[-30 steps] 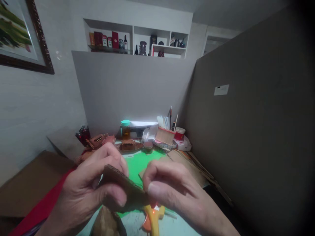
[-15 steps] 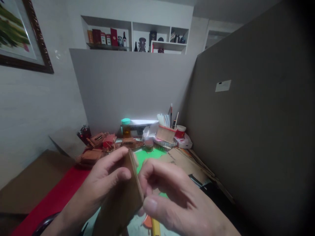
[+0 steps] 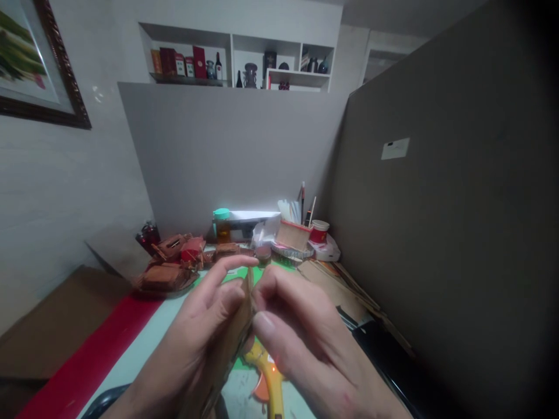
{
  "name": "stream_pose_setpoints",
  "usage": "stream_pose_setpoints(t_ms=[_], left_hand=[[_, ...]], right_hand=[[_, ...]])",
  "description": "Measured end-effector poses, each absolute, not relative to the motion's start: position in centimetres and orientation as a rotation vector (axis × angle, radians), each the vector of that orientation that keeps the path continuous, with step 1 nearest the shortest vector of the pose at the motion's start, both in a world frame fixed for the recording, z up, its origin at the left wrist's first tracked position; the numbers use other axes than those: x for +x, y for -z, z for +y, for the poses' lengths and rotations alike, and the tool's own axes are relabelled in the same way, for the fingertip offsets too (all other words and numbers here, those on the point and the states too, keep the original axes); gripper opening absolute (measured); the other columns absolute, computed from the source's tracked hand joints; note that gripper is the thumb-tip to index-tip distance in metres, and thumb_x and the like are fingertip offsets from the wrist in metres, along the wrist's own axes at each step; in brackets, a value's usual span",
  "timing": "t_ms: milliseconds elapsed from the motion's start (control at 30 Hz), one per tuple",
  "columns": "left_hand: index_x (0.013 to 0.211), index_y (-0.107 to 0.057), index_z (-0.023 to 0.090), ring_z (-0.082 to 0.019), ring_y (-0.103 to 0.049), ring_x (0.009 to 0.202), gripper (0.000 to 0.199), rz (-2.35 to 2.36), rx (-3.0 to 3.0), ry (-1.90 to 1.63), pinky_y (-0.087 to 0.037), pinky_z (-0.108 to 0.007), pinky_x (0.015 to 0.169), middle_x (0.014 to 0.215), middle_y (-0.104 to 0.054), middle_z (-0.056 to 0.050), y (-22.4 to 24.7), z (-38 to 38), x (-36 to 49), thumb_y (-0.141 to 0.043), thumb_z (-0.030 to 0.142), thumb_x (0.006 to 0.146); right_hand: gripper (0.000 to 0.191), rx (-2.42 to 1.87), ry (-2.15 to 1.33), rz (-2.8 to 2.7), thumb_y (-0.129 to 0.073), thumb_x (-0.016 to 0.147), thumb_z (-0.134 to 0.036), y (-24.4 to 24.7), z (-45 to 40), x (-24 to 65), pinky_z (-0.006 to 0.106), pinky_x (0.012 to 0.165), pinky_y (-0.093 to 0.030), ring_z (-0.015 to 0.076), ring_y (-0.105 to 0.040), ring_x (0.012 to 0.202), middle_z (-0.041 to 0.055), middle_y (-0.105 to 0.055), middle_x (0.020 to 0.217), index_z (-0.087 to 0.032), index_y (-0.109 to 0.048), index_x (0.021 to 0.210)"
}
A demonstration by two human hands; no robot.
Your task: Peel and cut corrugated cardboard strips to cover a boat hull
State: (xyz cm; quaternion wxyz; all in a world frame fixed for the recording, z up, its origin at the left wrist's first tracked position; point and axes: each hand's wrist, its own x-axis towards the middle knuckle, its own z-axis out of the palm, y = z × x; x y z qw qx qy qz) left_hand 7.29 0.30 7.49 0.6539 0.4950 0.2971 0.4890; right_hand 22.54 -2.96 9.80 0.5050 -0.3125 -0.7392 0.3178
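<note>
A brown cardboard piece (image 3: 231, 343) is held nearly edge-on in front of me. My left hand (image 3: 196, 326) grips it from the left, thumb on its near face and index finger over its top edge. The fingertips of my right hand (image 3: 305, 337) are pinched together at the piece's right edge. Below the hands, a yellow glue gun (image 3: 274, 384) with an orange trigger lies on the table, a small red light showing on it. Part of a green mat (image 3: 244, 364) shows beneath.
Brown leather-like items (image 3: 163, 276) sit at the back left. A teal-lidded jar (image 3: 222, 227), a small round pot (image 3: 263, 255) and a red-white tub (image 3: 319, 231) stand at the back. Flat cardboard (image 3: 336, 285) and a black object (image 3: 388, 361) lie right.
The cardboard piece has turned more edge-on. My left index finger has stretched over its top, and my right hand has moved up along its edge. More of the glue gun shows.
</note>
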Motion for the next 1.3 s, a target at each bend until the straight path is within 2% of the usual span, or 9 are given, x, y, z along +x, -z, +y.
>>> stream_pose_setpoints(t_ms=[133, 200, 333, 467, 633, 800, 1000, 1133, 1300], left_hand=[[0.106, -0.066, 0.032, -0.008, -0.05, 0.055, 0.019, 0.648, 1.031, -1.094, -0.039, -0.014, 0.052, 0.065, -0.059, 0.006, -7.7, 0.1, 7.9, -0.066, 0.033, 0.088], [0.105, -0.066, 0.031, -0.007, -0.045, 0.05, 0.019, 0.657, 1.004, -1.107, -0.035, -0.014, 0.048, 0.062, -0.055, 0.007, -7.8, 0.0, 8.1, -0.068, 0.032, 0.086], [0.103, -0.068, 0.027, -0.01, -0.054, 0.058, 0.02, 0.686, 0.974, -1.14, -0.044, -0.016, 0.053, 0.067, -0.063, 0.004, -8.1, -0.2, 8.2, -0.069, 0.027, 0.083], [0.102, -0.07, 0.028, -0.011, -0.062, 0.068, 0.02, 0.686, 0.938, -1.182, -0.05, -0.016, 0.06, 0.082, -0.072, 0.003, -8.0, -0.2, 8.3, -0.068, 0.02, 0.083], [0.1, -0.071, 0.029, -0.011, -0.065, 0.073, 0.014, 0.701, 0.927, -1.204, -0.051, -0.015, 0.064, 0.084, -0.072, 0.004, -7.9, -0.2, 8.5, -0.068, 0.028, 0.086], [0.102, -0.071, 0.029, -0.014, -0.068, 0.085, 0.016, 0.743, 0.912, -1.231, -0.054, -0.016, 0.066, 0.096, -0.073, 0.002, -7.9, -0.2, 8.6, -0.068, 0.028, 0.086], [0.105, -0.069, 0.027, -0.015, -0.069, 0.084, 0.02, 0.719, 0.938, -1.211, -0.056, -0.017, 0.069, 0.095, -0.073, 0.0, -7.5, 0.2, 8.3, -0.068, 0.028, 0.086], [0.104, -0.069, 0.024, -0.015, -0.069, 0.079, 0.019, 0.769, 0.961, -1.262, -0.059, -0.02, 0.071, 0.091, -0.073, -0.001, -7.3, 0.4, 8.2, -0.068, 0.03, 0.086], [0.107, -0.066, 0.026, -0.009, -0.067, 0.072, 0.023, 0.766, 0.995, -1.384, -0.055, -0.012, 0.062, 0.093, -0.072, 0.002, -6.9, 0.7, 8.1, -0.071, 0.029, 0.085]], right_hand=[[0.014, -0.759, -0.809, -1.789, -0.046, 0.091, -0.016, -10.0, -2.6, 22.5, 0.026, 0.071, -0.041, 0.0115, -0.048, 0.073, -0.0027, -0.049, 0.079, -0.02, -0.044, 0.078], [0.014, -0.746, -0.816, -1.774, -0.046, 0.091, -0.015, -10.0, -2.5, 22.5, 0.025, 0.071, -0.041, 0.0107, -0.048, 0.073, -0.0032, -0.048, 0.078, -0.02, -0.044, 0.079], [0.018, -0.763, -0.855, -1.749, -0.055, 0.087, -0.015, -9.7, -2.4, 22.3, 0.024, 0.068, -0.041, 0.01, -0.048, 0.07, -0.0048, -0.047, 0.075, -0.021, -0.043, 0.076], [0.02, -0.836, -0.825, -1.771, -0.062, 0.085, -0.016, -9.5, -2.4, 22.1, 0.024, 0.067, -0.041, 0.0103, -0.048, 0.072, -0.0053, -0.049, 0.078, -0.022, -0.044, 0.078], [0.016, -0.863, -0.874, -1.771, -0.057, 0.088, -0.015, -9.6, -2.2, 22.4, 0.025, 0.072, -0.041, 0.0103, -0.049, 0.074, -0.005, -0.05, 0.081, -0.022, -0.044, 0.081], [0.015, -0.773, -1.063, -1.707, -0.057, 0.09, -0.018, -9.6, -2.1, 22.8, 0.025, 0.071, -0.042, 0.0098, -0.049, 0.076, -0.0051, -0.05, 0.081, -0.021, -0.045, 0.081], [0.013, -0.801, -1.076, -1.726, -0.052, 0.091, -0.017, -9.7, -2.1, 22.9, 0.025, 0.063, -0.04, 0.0097, -0.047, 0.072, -0.0053, -0.049, 0.08, -0.022, -0.044, 0.082], [0.012, -0.835, -0.997, -1.749, -0.05, 0.093, -0.017, -9.5, -1.8, 22.8, 0.026, 0.064, -0.04, 0.0107, -0.048, 0.072, -0.0047, -0.05, 0.08, -0.022, -0.044, 0.083], [0.023, -0.924, -0.774, -1.838, -0.044, 0.098, -0.019, -9.4, -1.7, 22.4, 0.028, 0.065, -0.037, 0.0117, -0.049, 0.072, -0.003, -0.052, 0.077, -0.02, -0.045, 0.075]])
